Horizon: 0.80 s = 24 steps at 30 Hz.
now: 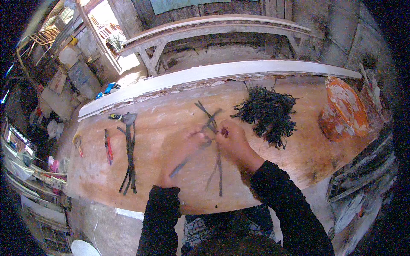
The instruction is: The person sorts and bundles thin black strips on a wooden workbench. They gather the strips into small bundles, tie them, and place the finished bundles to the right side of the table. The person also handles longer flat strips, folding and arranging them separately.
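Note:
Over the middle of the wooden table (192, 196), my two hands meet at a few crossed dark flat strips (209, 114). My right hand (235, 138) is closed, its fingers pinching the strips where they cross. Motion smears my left hand (183, 145), but its fingertips look pressed together on the strips just left of the right hand. Strip ends stick out beyond my hands, and others trail toward me below them. More loose dark strips (130, 158) lie lengthwise on the left of the table. To the right sits a heap of black knotted strips (269, 113).
A scraper (126, 117) touches the left strips' far end; a red cutter-like tool (108, 149) lies beside them. An orange bucket (346, 106) smeared white stands at the right. A long white board (222, 71) lines the far edge, with a bench (213, 30) behind.

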### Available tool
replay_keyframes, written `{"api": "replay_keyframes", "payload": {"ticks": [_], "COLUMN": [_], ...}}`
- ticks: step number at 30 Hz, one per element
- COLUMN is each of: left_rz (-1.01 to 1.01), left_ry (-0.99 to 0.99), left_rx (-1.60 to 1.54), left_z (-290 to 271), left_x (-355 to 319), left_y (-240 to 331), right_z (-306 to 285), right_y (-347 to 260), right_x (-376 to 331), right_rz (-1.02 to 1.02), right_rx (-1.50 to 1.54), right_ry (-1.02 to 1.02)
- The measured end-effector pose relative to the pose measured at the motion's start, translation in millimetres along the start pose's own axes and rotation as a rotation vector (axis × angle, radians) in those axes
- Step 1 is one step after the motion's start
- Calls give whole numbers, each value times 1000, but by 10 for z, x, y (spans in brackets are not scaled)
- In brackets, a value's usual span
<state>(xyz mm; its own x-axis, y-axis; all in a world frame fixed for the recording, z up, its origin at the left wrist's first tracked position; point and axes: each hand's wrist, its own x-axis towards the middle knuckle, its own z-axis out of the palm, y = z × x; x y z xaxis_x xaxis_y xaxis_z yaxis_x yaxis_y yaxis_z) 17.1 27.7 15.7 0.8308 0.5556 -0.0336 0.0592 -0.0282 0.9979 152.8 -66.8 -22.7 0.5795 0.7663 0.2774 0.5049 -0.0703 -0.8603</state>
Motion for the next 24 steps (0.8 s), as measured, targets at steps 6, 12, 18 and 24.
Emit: {"api": "replay_keyframes", "payload": {"ticks": [6,12,18,24], "left_rz": [460,731,976,998], "left_ry": [141,-28,-40,-99], "left_rx": [-644,-1369,-1366,-1430], "left_z": [-801,-1384,-1777,-1846], "left_x": [-45,-311,-430,-479], "left_y": [-158,31,-173,-189], "right_z": [-80,-94,-159,-192], "right_y": [53,27,61,173], "right_x": [54,82,107,142], "right_rz": [17,82,116,142], "right_rx": [-115,-221,-285,-366], "right_ry": [-66,-82,-60,-44]}}
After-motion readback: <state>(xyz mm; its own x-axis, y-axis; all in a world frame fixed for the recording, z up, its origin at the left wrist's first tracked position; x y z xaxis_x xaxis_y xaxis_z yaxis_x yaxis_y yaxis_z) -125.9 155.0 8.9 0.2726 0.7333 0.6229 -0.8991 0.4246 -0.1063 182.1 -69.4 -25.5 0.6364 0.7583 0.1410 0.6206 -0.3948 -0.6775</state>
